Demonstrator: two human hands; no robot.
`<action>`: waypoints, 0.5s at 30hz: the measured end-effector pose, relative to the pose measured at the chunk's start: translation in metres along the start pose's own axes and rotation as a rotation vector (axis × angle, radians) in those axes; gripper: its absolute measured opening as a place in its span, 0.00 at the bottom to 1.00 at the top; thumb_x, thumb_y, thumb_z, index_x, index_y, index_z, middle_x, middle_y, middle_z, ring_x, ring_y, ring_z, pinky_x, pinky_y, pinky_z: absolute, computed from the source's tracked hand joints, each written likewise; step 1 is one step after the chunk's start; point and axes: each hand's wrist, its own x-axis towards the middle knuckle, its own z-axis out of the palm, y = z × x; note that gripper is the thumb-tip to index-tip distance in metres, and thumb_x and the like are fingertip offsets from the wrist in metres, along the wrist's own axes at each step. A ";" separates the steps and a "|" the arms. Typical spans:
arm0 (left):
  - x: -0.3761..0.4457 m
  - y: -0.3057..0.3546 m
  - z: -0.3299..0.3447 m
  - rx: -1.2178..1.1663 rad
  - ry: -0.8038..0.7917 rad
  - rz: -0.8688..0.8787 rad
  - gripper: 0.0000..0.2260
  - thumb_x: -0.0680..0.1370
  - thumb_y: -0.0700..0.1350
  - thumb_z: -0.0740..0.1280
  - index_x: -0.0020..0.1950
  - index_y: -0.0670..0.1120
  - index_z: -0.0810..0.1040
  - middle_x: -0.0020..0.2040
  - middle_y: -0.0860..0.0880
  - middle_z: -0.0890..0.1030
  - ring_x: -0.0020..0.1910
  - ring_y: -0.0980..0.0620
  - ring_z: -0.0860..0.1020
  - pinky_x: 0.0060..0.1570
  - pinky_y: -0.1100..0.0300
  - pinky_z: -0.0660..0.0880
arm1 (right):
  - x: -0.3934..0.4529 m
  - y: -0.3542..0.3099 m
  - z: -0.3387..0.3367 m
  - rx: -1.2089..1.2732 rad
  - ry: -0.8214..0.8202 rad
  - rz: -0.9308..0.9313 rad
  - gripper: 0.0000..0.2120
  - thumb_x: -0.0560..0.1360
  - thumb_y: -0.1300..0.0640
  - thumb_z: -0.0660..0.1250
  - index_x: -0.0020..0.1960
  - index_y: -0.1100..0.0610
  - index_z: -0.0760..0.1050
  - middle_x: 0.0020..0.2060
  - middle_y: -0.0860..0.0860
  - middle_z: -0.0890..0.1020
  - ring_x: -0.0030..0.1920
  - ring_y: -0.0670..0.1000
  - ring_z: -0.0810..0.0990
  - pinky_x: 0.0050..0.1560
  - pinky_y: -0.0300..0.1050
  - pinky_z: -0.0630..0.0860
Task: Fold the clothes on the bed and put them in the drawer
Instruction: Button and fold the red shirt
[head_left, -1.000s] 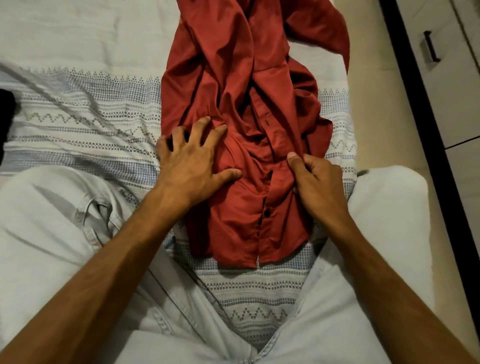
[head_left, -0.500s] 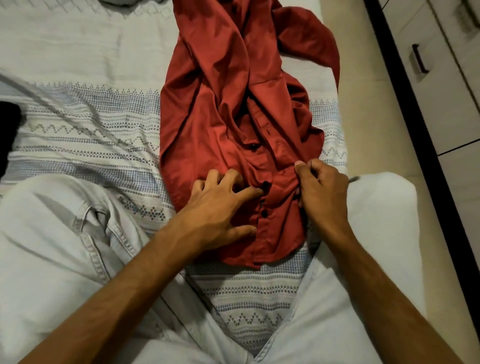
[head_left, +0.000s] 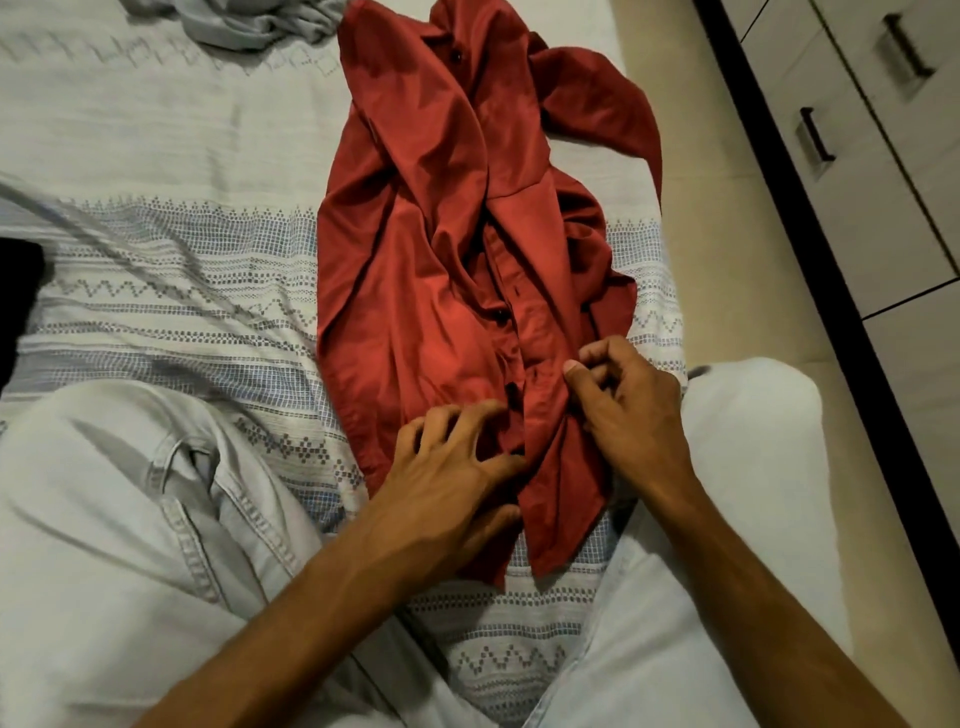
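Shirt, crumpled red satin button-front (head_left: 447, 270), lies lengthwise on the white-and-blue patterned woven bedspread (head_left: 171, 291); left hand (head_left: 447, 483) rests curled-fingered on its hem, right hand (head_left: 628, 410) pinches the adjacent placket, probably to align the front edges.

The person wore pale, washed-out jeans (head_left: 130, 519). Seams and a pocket showed at eight o'clock. Both forearms were bare.

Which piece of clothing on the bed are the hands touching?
The crumpled red button-up shirt; both hands work at its lower front. The grey garment lies untouched at the far edge.
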 end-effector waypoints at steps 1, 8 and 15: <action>-0.002 0.003 -0.001 -0.045 0.046 -0.007 0.18 0.79 0.62 0.66 0.68 0.62 0.76 0.74 0.51 0.66 0.67 0.44 0.65 0.57 0.49 0.65 | 0.000 -0.002 0.001 0.019 -0.001 -0.009 0.04 0.80 0.51 0.72 0.47 0.49 0.78 0.32 0.47 0.80 0.29 0.44 0.76 0.35 0.37 0.74; -0.003 0.014 -0.004 -0.367 0.011 -0.134 0.20 0.77 0.61 0.62 0.64 0.55 0.81 0.57 0.56 0.76 0.59 0.53 0.74 0.61 0.49 0.73 | -0.005 -0.013 0.001 -0.082 0.082 -0.109 0.09 0.78 0.54 0.73 0.56 0.52 0.76 0.44 0.47 0.81 0.39 0.45 0.79 0.42 0.45 0.78; -0.006 0.024 0.002 -0.422 0.157 -0.259 0.17 0.80 0.70 0.58 0.46 0.59 0.76 0.46 0.59 0.72 0.51 0.57 0.73 0.53 0.50 0.72 | 0.015 -0.038 0.011 -0.740 -0.347 -0.484 0.24 0.76 0.34 0.67 0.64 0.48 0.76 0.56 0.50 0.77 0.57 0.55 0.76 0.53 0.55 0.74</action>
